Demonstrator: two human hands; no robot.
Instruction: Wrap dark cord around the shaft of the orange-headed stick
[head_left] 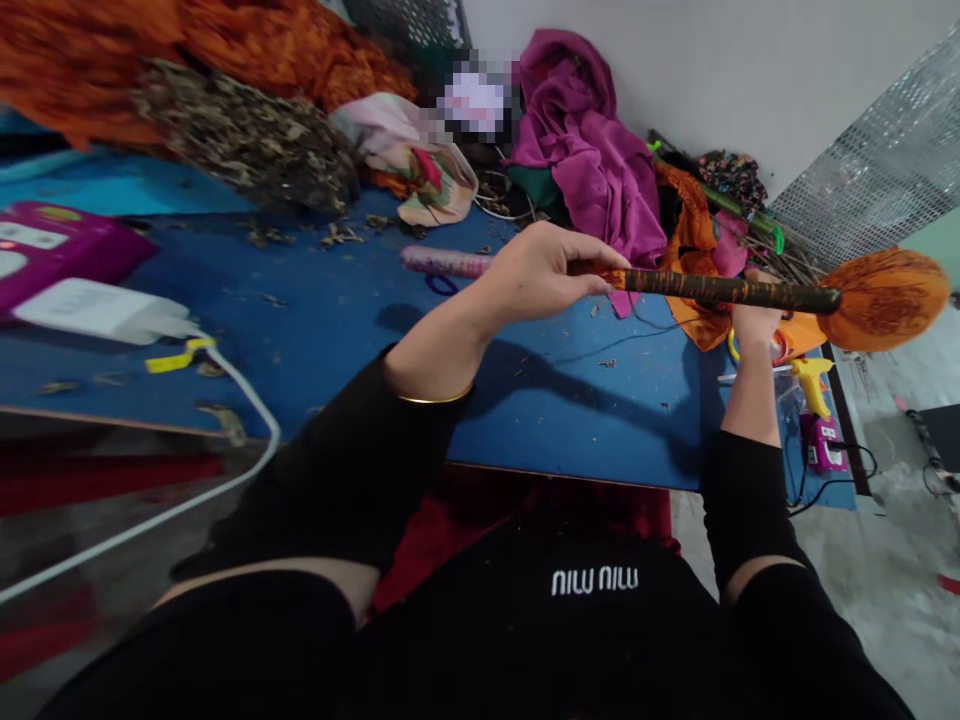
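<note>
My left hand [544,270] is closed, thumb and fingers pinching the near end of a dark stem [735,291] streaked with orange. The stem points right above the table and ends in a round orange fabric bud [885,300] with dark markings. Behind the stem is my right hand [756,318], close to orange cloth [686,225] and rolls of tape. Its fingers are mostly hidden by the stem, so its grip does not show. A pinkish patterned roll [446,261] lies on the table behind my left wrist.
On the blue table [337,330] are a purple power strip [71,250] with a white plug, dried plant matter [247,135], magenta cloth [577,150] and a yellow glue gun [814,382]. A white cable [259,400] hangs over the front edge. Thin sticks lie at the back right.
</note>
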